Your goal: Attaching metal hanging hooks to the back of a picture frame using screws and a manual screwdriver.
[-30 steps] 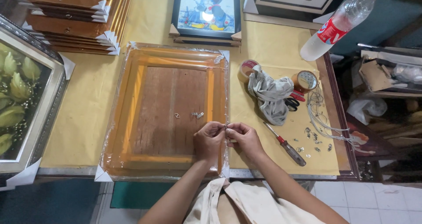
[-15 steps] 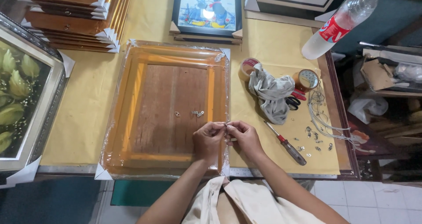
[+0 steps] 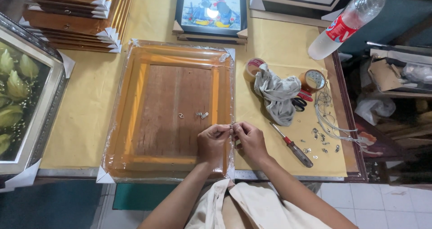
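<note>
Hands met at wrapped frame's [image 3: 171, 107] right edge | left hand [image 3: 213, 143], right hand [image 3: 250, 140]: fingers pinching small metal piece [image 3: 232, 127] | screwdriver [image 3: 292, 145] right.

I see a yellow-covered table [image 3: 90, 116] filling the view; white tiled floor [image 3: 382, 206] at five o'clock, perhaps a dark green mat [image 3: 135, 195] at six.
</note>
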